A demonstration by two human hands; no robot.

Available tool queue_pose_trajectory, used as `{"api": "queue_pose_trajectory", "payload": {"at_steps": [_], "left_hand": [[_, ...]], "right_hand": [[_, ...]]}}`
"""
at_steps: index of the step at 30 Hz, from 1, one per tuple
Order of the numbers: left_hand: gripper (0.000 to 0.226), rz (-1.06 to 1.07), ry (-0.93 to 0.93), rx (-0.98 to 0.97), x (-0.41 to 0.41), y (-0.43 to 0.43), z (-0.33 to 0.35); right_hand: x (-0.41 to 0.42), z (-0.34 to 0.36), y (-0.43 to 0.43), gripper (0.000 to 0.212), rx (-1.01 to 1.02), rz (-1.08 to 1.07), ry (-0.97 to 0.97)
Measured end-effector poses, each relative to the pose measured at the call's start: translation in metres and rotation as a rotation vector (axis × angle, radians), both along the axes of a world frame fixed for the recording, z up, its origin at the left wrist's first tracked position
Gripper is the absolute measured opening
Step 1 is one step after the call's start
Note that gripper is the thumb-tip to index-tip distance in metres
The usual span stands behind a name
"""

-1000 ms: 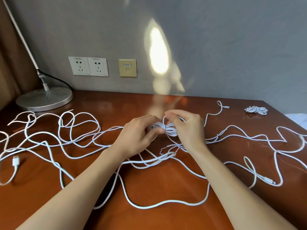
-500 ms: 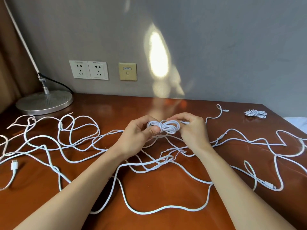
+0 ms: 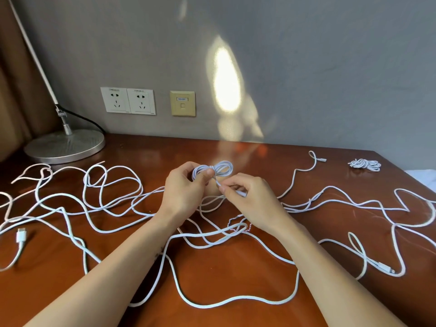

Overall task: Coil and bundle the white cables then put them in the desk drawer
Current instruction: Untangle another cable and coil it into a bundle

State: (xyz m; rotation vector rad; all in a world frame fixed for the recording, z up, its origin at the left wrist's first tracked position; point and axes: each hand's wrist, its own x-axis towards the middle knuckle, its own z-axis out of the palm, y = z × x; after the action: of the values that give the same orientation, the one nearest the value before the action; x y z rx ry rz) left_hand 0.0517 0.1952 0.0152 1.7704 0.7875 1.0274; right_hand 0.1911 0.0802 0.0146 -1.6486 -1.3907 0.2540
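Head view, both forearms reaching in from the near edge of the desk (image 3: 224, 274).

Left hand (image 3: 186, 192): fingers curled, thumb on top, gripping the waist of a small coiled cable (image 3: 212, 169). The coil is held just above the desk, mid-width and towards the back edge. Its loops fan out on either side of the thumb in a bow shape.

Right hand (image 3: 252, 199): thumb and forefinger pinch the cable tail (image 3: 218, 182) that leads down out of the coil. The other fingers are curled in. A white plug end shows at the fingertips. The two hands are just beside each other.

Loose cables (image 3: 232, 228): white, uncoiled, sprawled across the desk from the left edge to the right edge, overlapping in many places. One white plug (image 3: 20, 237) lies near the left edge.

Second bundle (image 3: 364, 164): already coiled, lying alone by the far right corner.

Lamp base (image 3: 64, 146): round, metal, at the far left corner. Wall sockets (image 3: 128, 100) are on the wall behind the desk.
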Motion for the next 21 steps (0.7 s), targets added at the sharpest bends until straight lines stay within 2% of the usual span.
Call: {"api": "queue_pose_trajectory", "payload": {"at_steps": [3,6,9,14,18,21], "left_hand": [[0.015,0.051,0.071,0.132,-0.0011,-0.0019,0.0004],[0.019,0.053,0.09,0.122,-0.0015,-0.0008,-0.0003],[0.021,0.027,0.059,0.038,-0.0013,-0.0013,0.0013],[0.014,-0.069,-0.156,-0.24,-0.0018,-0.0062,0.0074],[0.018,-0.076,-0.202,-0.352,-0.0024,-0.0044,0.0083],[0.02,-0.083,-0.222,-0.404,-0.0029,-0.0039,0.0084]], "right_hand": [[-0.0017,-0.0005,-0.0003,0.014,0.012,0.017,0.001],[-0.0028,0.0002,-0.0004,0.014,0.036,0.023,-0.019],[-0.0055,0.0022,-0.0019,0.013,0.053,0.02,-0.016],[-0.0064,0.0044,-0.0016,0.005,0.124,-0.037,-0.007],[-0.0052,0.0045,-0.0021,0.004,0.139,-0.081,0.013],[-0.0042,0.0041,-0.0023,0.004,0.133,-0.102,0.101]]}}
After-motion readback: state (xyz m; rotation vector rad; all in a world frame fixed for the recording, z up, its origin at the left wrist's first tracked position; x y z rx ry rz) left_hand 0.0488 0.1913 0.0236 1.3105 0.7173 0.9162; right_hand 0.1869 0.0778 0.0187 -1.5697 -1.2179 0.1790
